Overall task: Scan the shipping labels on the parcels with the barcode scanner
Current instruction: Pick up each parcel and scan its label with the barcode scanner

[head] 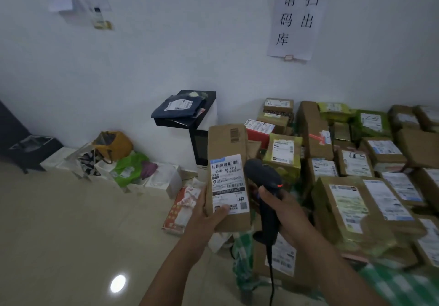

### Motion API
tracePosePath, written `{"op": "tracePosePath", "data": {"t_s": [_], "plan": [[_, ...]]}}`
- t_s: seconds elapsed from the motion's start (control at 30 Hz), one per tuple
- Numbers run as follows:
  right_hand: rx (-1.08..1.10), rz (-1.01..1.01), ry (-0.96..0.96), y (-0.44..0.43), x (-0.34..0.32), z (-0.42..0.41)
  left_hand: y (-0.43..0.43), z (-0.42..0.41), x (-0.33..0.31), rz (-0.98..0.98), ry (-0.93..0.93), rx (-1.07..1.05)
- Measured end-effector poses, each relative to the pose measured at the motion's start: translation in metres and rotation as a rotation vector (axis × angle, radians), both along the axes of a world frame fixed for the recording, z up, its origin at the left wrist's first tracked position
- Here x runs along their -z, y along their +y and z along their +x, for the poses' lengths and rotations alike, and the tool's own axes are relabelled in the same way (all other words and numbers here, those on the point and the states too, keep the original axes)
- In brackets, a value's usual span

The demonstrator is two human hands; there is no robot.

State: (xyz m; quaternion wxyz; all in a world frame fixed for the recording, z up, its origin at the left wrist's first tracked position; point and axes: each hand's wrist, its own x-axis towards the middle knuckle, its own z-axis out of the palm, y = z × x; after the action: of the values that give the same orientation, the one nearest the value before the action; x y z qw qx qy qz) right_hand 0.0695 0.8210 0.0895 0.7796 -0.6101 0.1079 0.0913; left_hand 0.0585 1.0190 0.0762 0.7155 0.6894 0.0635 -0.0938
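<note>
My left hand [209, 213] holds a tall brown cardboard parcel [225, 144] upright in front of me, thumb lying over the bottom of its white shipping label [229, 182], which faces me. My right hand [282, 208] grips the handle of a black barcode scanner [262, 175] just right of the parcel. The scanner's head sits level with the label, and its cable hangs down between my forearms. Several more labelled parcels [351, 201] are piled to the right.
A black stand [204, 101] with a dark blue mailer bag on it stands against the white wall. Bags and white boxes [128, 165] line the wall on the left. A red and white package [183, 208] lies on the beige floor. Green checked cloth [403, 286] covers the parcels' surface.
</note>
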Motion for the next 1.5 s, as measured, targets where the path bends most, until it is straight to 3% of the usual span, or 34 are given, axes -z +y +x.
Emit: {"op": "tracePosePath", "data": {"t_s": [0.1, 0.3, 0.63, 1.3, 1.5], "plan": [[0.001, -0.129, -0.051, -0.001, -0.009, -0.001, 0.008, 0.004, 0.005, -0.055, 0.001, 0.024], [-0.059, -0.339, -0.182, -0.029, -0.021, -0.022, 0.012, 0.001, 0.009, 0.108, -0.085, -0.13], [-0.178, -0.362, -0.144, -0.064, -0.033, -0.055, -0.008, -0.011, 0.02, 0.439, -0.155, -0.195], [-0.256, -0.398, -0.1, -0.094, -0.035, -0.048, -0.039, -0.01, 0.025, 0.479, -0.169, -0.221], [-0.037, -0.416, -0.107, -0.121, -0.039, -0.057, -0.072, -0.001, 0.006, 0.194, -0.069, -0.043]]}}
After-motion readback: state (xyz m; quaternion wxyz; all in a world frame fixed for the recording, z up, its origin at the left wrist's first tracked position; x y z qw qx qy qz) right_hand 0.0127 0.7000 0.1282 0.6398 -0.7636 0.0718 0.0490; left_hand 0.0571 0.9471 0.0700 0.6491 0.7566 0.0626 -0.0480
